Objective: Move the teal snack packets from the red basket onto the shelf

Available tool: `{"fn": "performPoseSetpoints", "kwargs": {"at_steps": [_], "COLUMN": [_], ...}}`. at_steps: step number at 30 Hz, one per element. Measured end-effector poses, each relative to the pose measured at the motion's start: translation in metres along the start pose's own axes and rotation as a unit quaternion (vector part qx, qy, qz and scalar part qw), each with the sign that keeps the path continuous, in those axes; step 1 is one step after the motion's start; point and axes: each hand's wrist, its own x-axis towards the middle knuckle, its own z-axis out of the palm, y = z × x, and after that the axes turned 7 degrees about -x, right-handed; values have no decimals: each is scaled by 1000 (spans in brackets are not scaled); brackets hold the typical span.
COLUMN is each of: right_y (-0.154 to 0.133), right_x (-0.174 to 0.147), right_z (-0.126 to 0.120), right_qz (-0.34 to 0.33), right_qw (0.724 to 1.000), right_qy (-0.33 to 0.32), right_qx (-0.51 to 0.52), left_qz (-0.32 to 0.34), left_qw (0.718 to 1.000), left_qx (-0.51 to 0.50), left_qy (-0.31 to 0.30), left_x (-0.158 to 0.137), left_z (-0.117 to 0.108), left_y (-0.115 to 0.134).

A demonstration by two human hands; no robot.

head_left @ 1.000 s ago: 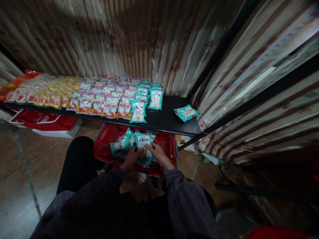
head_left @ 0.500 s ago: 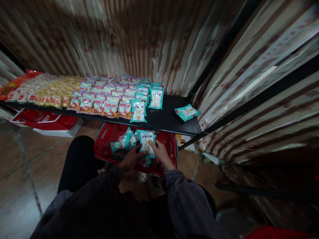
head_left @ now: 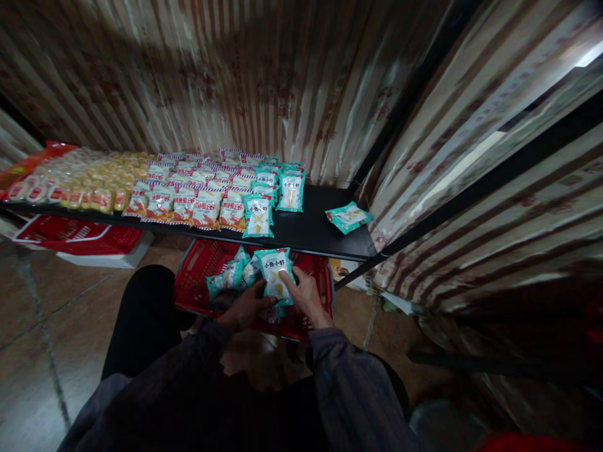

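Teal-edged packet (head_left: 273,259), long axis pointing forward, is pinched by the right hand (head_left: 307,295), left hand (head_left: 245,307) half-curled, grip unclear

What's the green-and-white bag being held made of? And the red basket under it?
The bag: probably thin, slightly shiny plastic film, as it looks soft with flat, pressed edges; foil inside can't be ruled out.
The red basket: likely hard, moulded plastic, given its stiff walls with holes.

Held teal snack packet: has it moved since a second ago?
Yes, slightly: against the black shelf, the teal snack packet has shifted right and upward in the view, closer to the shelf's front edge.
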Motion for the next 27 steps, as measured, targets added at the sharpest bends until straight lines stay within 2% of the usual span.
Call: {"fn": "performPoseSetpoints", "kwargs": {"at_steps": [12, 18, 27], "right_y": [7, 5, 8], "right_x": [3, 3, 6], "right_z": [-10, -12, -11], "right_qz": [7, -6, 27], "right_qw": [999, 997, 995], "right_qy": [50, 80, 92], "right_qx": [0, -12, -26], "left_qz": [6, -16, 29], "left_qw": [998, 993, 987], "left_qx": [46, 52, 63], "left_qy": [44, 101, 142], "left_x": [10, 12, 21], "left_z": [15, 16, 21], "left_y": [3, 4, 5]}}
